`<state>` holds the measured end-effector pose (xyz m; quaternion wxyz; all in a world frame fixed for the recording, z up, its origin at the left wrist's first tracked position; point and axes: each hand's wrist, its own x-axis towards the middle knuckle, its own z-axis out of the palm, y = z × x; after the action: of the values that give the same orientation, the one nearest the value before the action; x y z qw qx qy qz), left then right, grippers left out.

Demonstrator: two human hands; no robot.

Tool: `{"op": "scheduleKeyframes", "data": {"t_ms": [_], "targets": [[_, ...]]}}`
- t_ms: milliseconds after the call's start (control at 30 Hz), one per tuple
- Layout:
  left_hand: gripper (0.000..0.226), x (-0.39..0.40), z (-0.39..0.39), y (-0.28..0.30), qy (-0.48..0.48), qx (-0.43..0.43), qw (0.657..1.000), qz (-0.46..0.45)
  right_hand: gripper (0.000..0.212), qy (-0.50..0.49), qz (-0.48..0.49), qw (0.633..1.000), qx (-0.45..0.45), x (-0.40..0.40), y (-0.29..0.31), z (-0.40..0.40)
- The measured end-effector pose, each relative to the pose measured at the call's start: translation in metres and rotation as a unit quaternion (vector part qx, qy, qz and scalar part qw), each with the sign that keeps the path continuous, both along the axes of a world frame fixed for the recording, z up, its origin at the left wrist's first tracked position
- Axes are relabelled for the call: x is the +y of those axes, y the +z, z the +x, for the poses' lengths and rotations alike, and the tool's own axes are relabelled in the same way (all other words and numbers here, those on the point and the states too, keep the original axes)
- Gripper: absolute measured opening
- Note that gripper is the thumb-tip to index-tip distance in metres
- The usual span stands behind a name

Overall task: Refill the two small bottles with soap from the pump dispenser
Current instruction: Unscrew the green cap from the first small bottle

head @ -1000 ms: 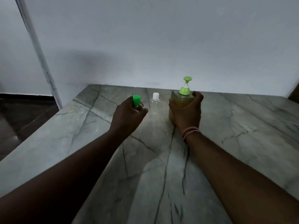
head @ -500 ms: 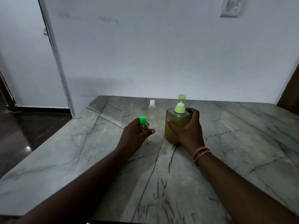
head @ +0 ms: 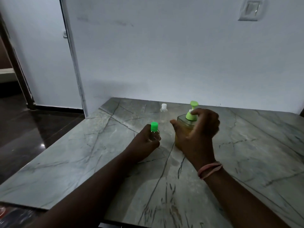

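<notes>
My left hand [head: 144,145] grips a small clear bottle with a green cap [head: 154,127], held upright just above the marble table [head: 250,145]. A second small clear bottle with a white cap [head: 164,113] stands farther back near the wall. The pump dispenser [head: 190,116], square and filled with amber soap under a light green pump, stands to the right of both bottles. My right hand [head: 200,134] hovers in front of its upper part. The thumb is spread out to the left and the fingers are loosely bent beside the pump collar, closed round nothing.
The table meets a white wall at the back, with a wall switch [head: 250,10] high on the right. A white door and its frame [head: 74,63] stand to the left, above dark glossy floor [head: 32,137]. The table's near edge runs along the bottom left.
My right hand has let go of the dispenser's body and risen towards the pump. The left hand keeps holding the green-capped bottle. The camera has tilted up and back.
</notes>
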<state>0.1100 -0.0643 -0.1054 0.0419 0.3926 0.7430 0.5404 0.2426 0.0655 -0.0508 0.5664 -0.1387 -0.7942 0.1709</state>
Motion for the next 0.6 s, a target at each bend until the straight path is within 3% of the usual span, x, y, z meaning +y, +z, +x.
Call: {"op": "scheduleKeyframes", "data": {"t_ms": [100, 200, 367, 600], "targets": [[0.031, -0.001, 0.001, 0.001, -0.016, 0.016, 1.000, 0.000, 0.034, 0.130, 0.022, 0.988, -0.077, -0.022, 0.006, -0.014], [0.027, -0.004, 0.002, 0.004, -0.019, 0.052, 0.998, 0.016, 0.034, 0.122, -0.046, 0.979, -0.159, -0.031, 0.001, -0.036], [0.021, -0.008, -0.004, 0.008, -0.016, 0.093, 0.995, 0.017, 0.021, 0.127, -0.138, 0.969, -0.162, -0.026, 0.004, -0.048], [0.024, -0.011, -0.009, 0.012, -0.089, -0.084, 0.990, 0.074, 0.029, 0.139, -0.072, 0.969, -0.192, -0.010, 0.007, -0.049]]}}
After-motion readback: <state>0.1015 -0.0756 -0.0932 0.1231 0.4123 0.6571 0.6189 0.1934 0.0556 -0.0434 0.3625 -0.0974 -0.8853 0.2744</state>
